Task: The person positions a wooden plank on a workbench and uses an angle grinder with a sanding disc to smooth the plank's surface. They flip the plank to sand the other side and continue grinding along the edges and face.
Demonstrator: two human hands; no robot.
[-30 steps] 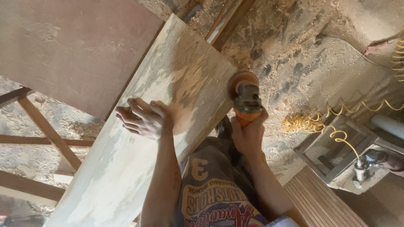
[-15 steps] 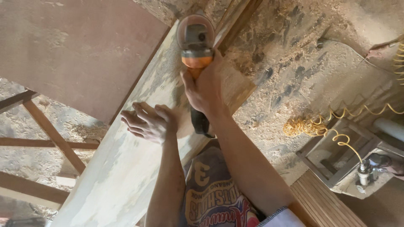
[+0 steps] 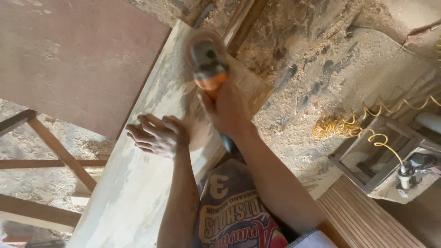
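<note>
Long pale board (image 3: 138, 183) lying slantwise across brown trestle rails (image 3: 59, 151), near end close to the body, far end up by a dark beam (image 3: 239, 23); raised thus so its broad face sits within reach of both arms. Left hand (image 3: 158, 135) spread flat on the board's middle, fingers together and pointing left, palm down, gripping nothing; placed so, by the look of it, to pin the board against the tool's push. Right hand (image 3: 227, 110) closed round the orange handle of a sander (image 3: 206, 59); tool blurred with motion, head down on the board's far right part near the edge. Right arm stretched almost straight forward from the lower right, wrist level; left arm rising straight up from below, elbow bent out of view. Reddish panel (image 3: 78, 59) beside the board at upper left, touching or overlapping its edge, hard to say which. Sawdust (image 3: 321, 69) thick on the floor at right; coiled yellow hose (image 3: 349, 128) lying there, running to a small fitting (image 3: 404, 172) at far right; ribbed brown plank (image 3: 363, 216) at lower right.
</note>
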